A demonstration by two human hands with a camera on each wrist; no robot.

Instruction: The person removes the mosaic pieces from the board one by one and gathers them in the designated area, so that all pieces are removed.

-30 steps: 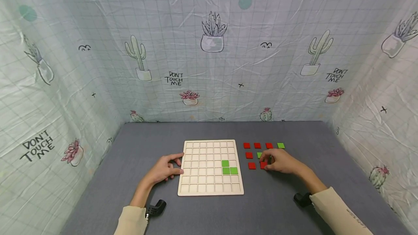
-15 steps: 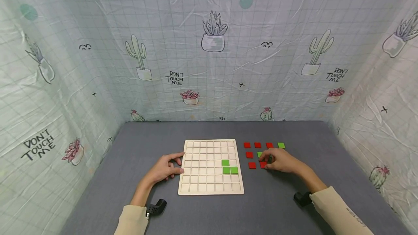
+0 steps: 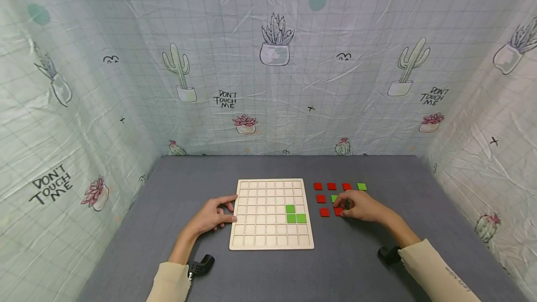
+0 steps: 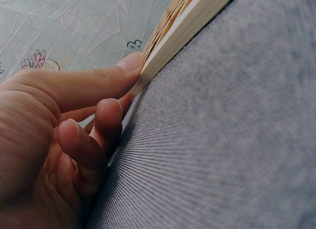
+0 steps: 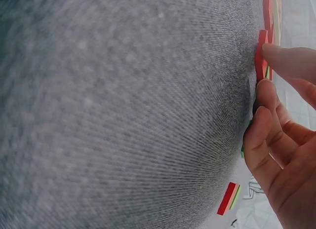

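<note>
A pale wooden grid board (image 3: 260,218) lies flat on the grey table. Three green squares (image 3: 290,209) fill cells on its right side, forming an L-shaped group. My left hand (image 3: 208,216) touches the board's left edge with thumb and index finger, its other fingers curled below; the left wrist view shows the thumb (image 4: 98,81) against the wooden rim. My right hand (image 3: 361,206) holds a red square tile (image 3: 337,212) between thumb and index finger, low at the table. In the right wrist view the thumb meets that tile (image 5: 260,56); the index fingertip is mostly hidden.
More red tiles (image 3: 324,212) and a green tile (image 3: 361,186) lie in rows right of the board. Another green tile (image 3: 333,198) is partly covered by my right hand. Cactus-print cloth (image 3: 274,83) surrounds the table's back and sides.
Both hands, the board and the tiles keep their places. Only the head view shifts very slightly.
</note>
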